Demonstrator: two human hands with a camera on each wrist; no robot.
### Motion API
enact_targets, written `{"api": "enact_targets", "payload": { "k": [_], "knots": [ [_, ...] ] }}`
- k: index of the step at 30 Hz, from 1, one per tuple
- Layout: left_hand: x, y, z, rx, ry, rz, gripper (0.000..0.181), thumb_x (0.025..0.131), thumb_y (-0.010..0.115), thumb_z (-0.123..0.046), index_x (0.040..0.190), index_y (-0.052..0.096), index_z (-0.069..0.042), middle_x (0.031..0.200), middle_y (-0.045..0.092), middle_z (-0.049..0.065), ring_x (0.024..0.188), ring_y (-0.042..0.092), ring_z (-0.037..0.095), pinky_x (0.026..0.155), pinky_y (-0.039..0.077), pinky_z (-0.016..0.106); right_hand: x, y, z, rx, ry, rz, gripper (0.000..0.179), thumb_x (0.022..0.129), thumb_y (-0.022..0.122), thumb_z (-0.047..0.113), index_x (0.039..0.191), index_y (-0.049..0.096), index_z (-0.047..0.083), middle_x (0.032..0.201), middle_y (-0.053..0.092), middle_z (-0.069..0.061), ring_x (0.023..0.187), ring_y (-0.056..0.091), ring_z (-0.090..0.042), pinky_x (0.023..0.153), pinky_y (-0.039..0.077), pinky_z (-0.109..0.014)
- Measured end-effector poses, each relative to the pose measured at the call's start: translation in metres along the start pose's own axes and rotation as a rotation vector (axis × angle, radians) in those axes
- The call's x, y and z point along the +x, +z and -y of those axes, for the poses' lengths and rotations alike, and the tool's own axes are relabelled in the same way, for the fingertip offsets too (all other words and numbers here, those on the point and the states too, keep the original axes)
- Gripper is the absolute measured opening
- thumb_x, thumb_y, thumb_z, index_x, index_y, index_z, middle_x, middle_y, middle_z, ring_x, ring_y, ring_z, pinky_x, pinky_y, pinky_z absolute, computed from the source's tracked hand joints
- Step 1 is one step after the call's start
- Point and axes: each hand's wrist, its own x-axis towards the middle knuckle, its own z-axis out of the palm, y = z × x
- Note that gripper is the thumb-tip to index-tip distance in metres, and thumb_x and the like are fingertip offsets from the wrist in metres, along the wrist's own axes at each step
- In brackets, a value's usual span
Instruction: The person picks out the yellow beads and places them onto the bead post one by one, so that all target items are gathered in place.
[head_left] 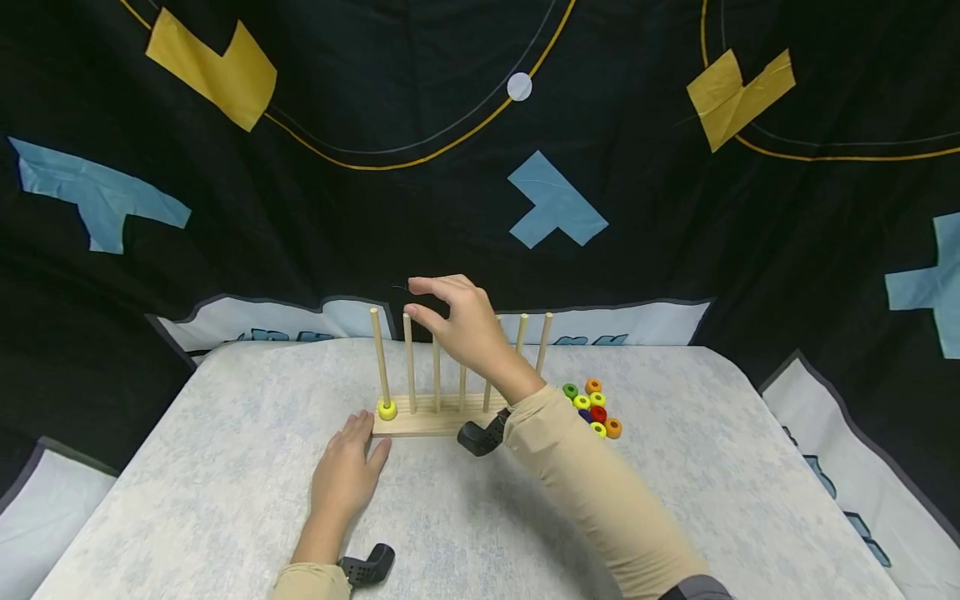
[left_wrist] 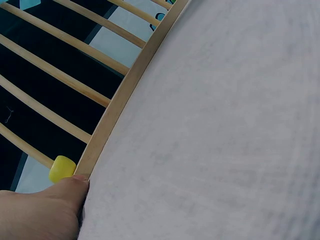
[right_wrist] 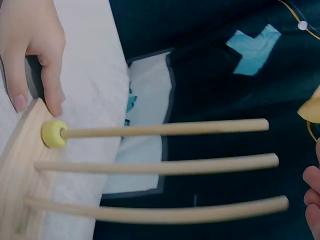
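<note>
A wooden stand (head_left: 420, 425) with a row of upright pegs sits on the table. One yellow bead (head_left: 387, 410) is at the foot of its leftmost peg. My left hand (head_left: 345, 475) lies at the stand's left end, touching the corner with straight fingers and thumb. Above the peg tops my right hand (head_left: 461, 321) hovers, its thumb and index finger apart with nothing visible between them. A thin dark line shows by the index fingertip; what it is I cannot tell. Only part of the right hand's fingers (right_wrist: 312, 195) enters the right wrist view.
Several coloured beads (head_left: 597, 414) lie grouped to the right of the stand, partly hidden by the right sleeve (head_left: 592, 483). Behind the pale table (head_left: 225, 483) hangs a black patterned cloth (head_left: 420, 217). A black wrist device (head_left: 483, 435) juts out before the stand.
</note>
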Motion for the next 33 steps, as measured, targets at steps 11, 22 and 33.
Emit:
{"api": "enact_targets", "payload": {
  "k": [11, 22, 33],
  "knots": [
    [0.000, 0.000, 0.000, 0.009, 0.007, 0.002, 0.062, 0.101, 0.055, -0.034, 0.148, 0.040, 0.003, 0.156, 0.039, 0.020, 0.148, 0.031, 0.037, 0.124, 0.023, 0.051, -0.036, -0.030, -0.009, 0.031, 0.033, -0.087, 0.037, 0.092, 0.072, 0.022, 0.128, 0.067, 0.010, 0.122, 0.071, 0.000, 0.121, 0.058, -0.015, 0.102, 0.051, -0.032],
    [0.000, 0.001, 0.000, -0.001, -0.002, 0.011, 0.062, 0.102, 0.054, -0.035, 0.149, 0.039, 0.002, 0.157, 0.037, 0.020, 0.149, 0.030, 0.037, 0.125, 0.021, 0.051, -0.076, -0.027, -0.010, 0.050, 0.029, -0.045, 0.041, 0.090, 0.076, 0.022, 0.128, 0.067, 0.012, 0.124, 0.070, 0.001, 0.120, 0.059, -0.014, 0.099, 0.055, -0.034],
    [0.000, 0.001, 0.001, 0.007, 0.000, 0.003, 0.062, 0.101, 0.055, -0.034, 0.149, 0.040, 0.002, 0.157, 0.038, 0.019, 0.149, 0.031, 0.037, 0.124, 0.021, 0.051, -0.115, -0.016, -0.015, 0.047, 0.084, 0.074, 0.044, 0.086, 0.079, 0.021, 0.128, 0.067, 0.011, 0.126, 0.070, 0.001, 0.122, 0.060, -0.014, 0.101, 0.054, -0.036]
  ]
}}
